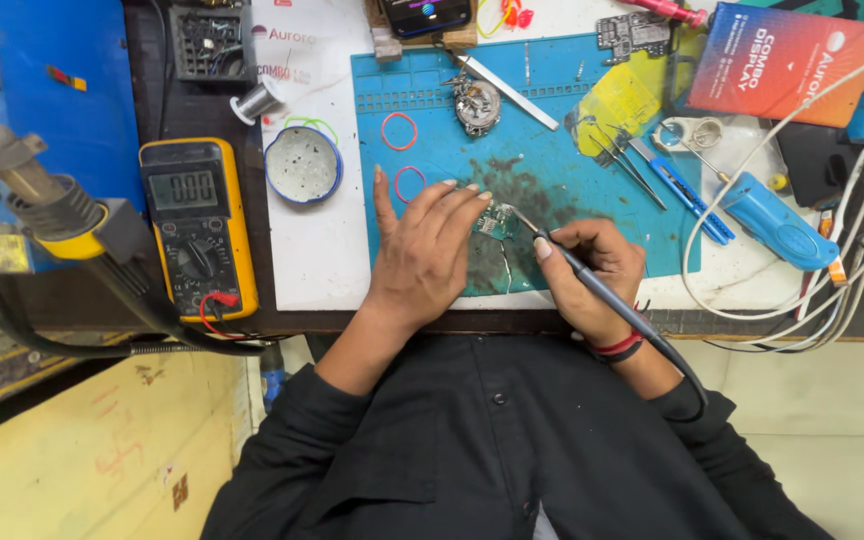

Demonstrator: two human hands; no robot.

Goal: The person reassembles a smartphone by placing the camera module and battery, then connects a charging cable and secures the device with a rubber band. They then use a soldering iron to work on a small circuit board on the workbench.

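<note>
Partly hidden under the fingertips, a small green board [497, 222] lies on the blue mat [542, 130], near its front edge; its details are too small to make out. The left hand [424, 250] lies flat with fingers spread, their tips pressing the board's left side. The right hand [592, 272] is closed in a pen-like pinch on a slim dark iron [577, 270], whose thin metal tip meets the board's right edge; its cord runs back over the wrist and is cut off by the black sleeve. Dark sooty stains mottle the mat around the board. Two thin rings [399, 131], red and pink, lie just beyond the left hand. A round blue-rimmed tin [303, 165] sits on the white surface left of the mat, and a yellow meter [197, 225] stands further left, its red lead curling off the bench edge.
</note>
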